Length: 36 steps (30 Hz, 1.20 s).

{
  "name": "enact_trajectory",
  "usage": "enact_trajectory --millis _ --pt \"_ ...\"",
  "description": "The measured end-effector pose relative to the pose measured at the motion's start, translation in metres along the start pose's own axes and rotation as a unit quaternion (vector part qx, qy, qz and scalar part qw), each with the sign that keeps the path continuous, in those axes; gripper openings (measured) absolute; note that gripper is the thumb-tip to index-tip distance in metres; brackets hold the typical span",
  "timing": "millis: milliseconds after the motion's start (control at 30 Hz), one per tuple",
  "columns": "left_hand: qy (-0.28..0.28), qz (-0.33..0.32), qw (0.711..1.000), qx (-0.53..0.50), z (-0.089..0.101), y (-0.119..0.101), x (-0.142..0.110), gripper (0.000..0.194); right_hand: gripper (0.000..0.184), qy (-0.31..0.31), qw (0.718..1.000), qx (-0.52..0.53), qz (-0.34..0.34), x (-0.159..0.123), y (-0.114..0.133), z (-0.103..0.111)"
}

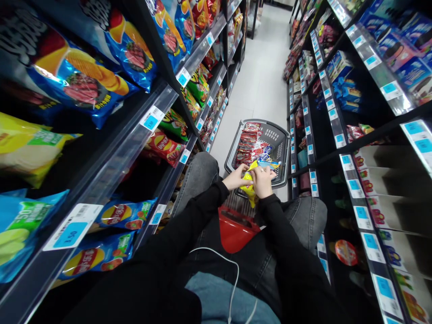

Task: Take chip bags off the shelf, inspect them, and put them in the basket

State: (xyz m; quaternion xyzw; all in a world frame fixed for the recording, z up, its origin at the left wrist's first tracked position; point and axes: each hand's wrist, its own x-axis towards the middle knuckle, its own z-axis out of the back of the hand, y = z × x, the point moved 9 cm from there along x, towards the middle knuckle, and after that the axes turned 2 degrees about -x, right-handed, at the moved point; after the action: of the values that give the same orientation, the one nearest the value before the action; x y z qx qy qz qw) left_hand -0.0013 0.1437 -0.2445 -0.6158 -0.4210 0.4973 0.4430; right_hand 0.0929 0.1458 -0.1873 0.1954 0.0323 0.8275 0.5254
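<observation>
Near twelve o'clock, your left hand (238, 178) and right hand (263, 181) both grip the yellow packet (250, 192), fingers closed on its upper part. Packet's at the near edge of the grey basket (286, 155). Basket holds red-and-white packets (247, 146) toward eleven o'clock on its floor, blue packets (266, 156) nearer one. Red plastic piece (237, 230) between your legs, six o'clock from packet. Chip bags (83, 85) shelved at ten o'clock.
</observation>
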Motion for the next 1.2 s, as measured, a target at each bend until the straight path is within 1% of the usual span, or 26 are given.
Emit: enact_trajectory --millis 33,100,167,200,267,300,333,367,400,433,500,533,567,600,667,767,833,867,933,967,1000,1033,1067,1100,1167,1200 --pt "0.004 0.026 0.999 -0.027 -0.002 0.007 -0.001 0.051 0.021 0.006 1.000 0.013 0.006 0.000 0.002 -0.002" --pt "0.017 0.079 0.994 -0.076 -0.007 0.021 -0.003 0.052 0.021 0.018 0.998 0.049 0.022 0.002 0.005 -0.004" --pt "0.024 0.101 0.990 -0.097 -0.009 0.026 -0.003 0.053 0.020 0.009 0.994 0.104 0.020 0.005 -0.003 0.000" --pt "0.020 0.103 0.988 -0.110 -0.007 0.026 -0.003 0.054 0.020 -0.010 0.990 0.137 0.006 0.007 -0.013 0.006" --pt "0.008 0.114 0.980 -0.161 0.000 0.023 -0.001 0.058 0.020 -0.068 0.973 0.213 -0.054 0.008 -0.047 0.021" --pt "-0.002 0.118 0.974 -0.194 0.004 0.020 -0.001 0.060 0.020 -0.093 0.956 0.259 -0.098 0.006 -0.069 0.026" --pt "-0.011 0.119 0.966 -0.228 0.009 0.015 -0.001 0.060 0.019 -0.104 0.933 0.311 -0.145 0.004 -0.092 0.029" --pt "-0.018 0.115 0.959 -0.259 0.014 0.008 -0.001 0.060 0.020 -0.097 0.903 0.372 -0.191 0.000 -0.111 0.027" --pt "-0.021 0.103 0.954 -0.282 0.018 0.001 -0.001 0.059 0.025 -0.072 0.867 0.437 -0.228 -0.004 -0.125 0.022" --pt "-0.023 0.085 0.949 -0.302 0.022 -0.007 -0.002 0.058 0.032 -0.037 0.828 0.500 -0.252 -0.007 -0.131 0.015" --pt "-0.021 0.046 0.942 -0.331 0.026 -0.023 -0.003 0.059 0.047 0.029 0.756 0.600 -0.260 -0.011 -0.126 0.006" --pt "-0.022 0.030 0.940 -0.339 0.026 -0.028 -0.004 0.059 0.051 0.048 0.731 0.633 -0.252 -0.012 -0.120 0.005" --pt "-0.027 0.019 0.939 -0.342 0.027 -0.032 -0.005 0.059 0.051 0.056 0.714 0.654 -0.244 -0.013 -0.113 0.006" --pt "-0.034 0.013 0.940 -0.340 0.027 -0.034 -0.006 0.060 0.050 0.054 0.703 0.667 -0.240 -0.012 -0.108 0.007" --pt "-0.056 -0.004 0.945 -0.321 0.027 -0.035 -0.006 0.060 0.045 0.039 0.695 0.675 -0.245 -0.011 -0.102 0.006" --pt "-0.087 -0.056 0.959 -0.264 0.032 -0.038 -0.003 0.062 0.041 0.003 0.700 0.661 -0.270 -0.010 -0.107 0.001" --pt "-0.100 -0.076 0.969 -0.213 0.035 -0.037 -0.001 0.065 0.038 -0.036 0.722 0.628 -0.288 -0.009 -0.117 -0.002" --pt "-0.111 -0.074 0.975 -0.178 0.038 -0.033 0.001 0.067 0.035 -0.059 0.743 0.600 -0.293 -0.009 -0.122 -0.002" --pt "-0.159 -0.055 0.983 -0.074 0.045 -0.025 0.000 0.075 0.029 -0.101 0.798 0.523 -0.281 -0.008 -0.127 0.004" --pt "-0.194 -0.048 0.980 -0.004 0.050 -0.024 -0.002 0.079 0.027 -0.116 0.826 0.481 -0.270 -0.008 -0.127 0.009" --pt "-0.227 -0.051 0.970 0.073 0.054 -0.026 -0.006 0.082 0.025 -0.126 0.850 0.441 -0.259 -0.007 -0.125 0.013" --pt "-0.248 -0.070 0.955 0.150 0.053 -0.032 -0.010 0.084 0.024 -0.130 0.869 0.406 -0.250 -0.007 -0.121 0.017" --pt "-0.247 -0.105 0.938 0.221 0.046 -0.041 -0.014 0.083 0.023 -0.126 0.884 0.379 -0.242 -0.007 -0.117 0.020" --pt "-0.224 -0.152 0.920 0.283 0.034 -0.051 -0.017 0.080 0.022 -0.115 0.898 0.359 -0.229 -0.006 -0.110 0.023" --pt "-0.137 -0.250 0.885 0.368 0.001 -0.067 -0.026 0.066 0.019 -0.087 0.923 0.329 -0.182 -0.003 -0.091 0.029" --pt "-0.104 -0.283 0.870 0.391 -0.012 -0.072 -0.031 0.057 0.018 -0.076 0.934 0.315 -0.151 -0.001 -0.080 0.033"
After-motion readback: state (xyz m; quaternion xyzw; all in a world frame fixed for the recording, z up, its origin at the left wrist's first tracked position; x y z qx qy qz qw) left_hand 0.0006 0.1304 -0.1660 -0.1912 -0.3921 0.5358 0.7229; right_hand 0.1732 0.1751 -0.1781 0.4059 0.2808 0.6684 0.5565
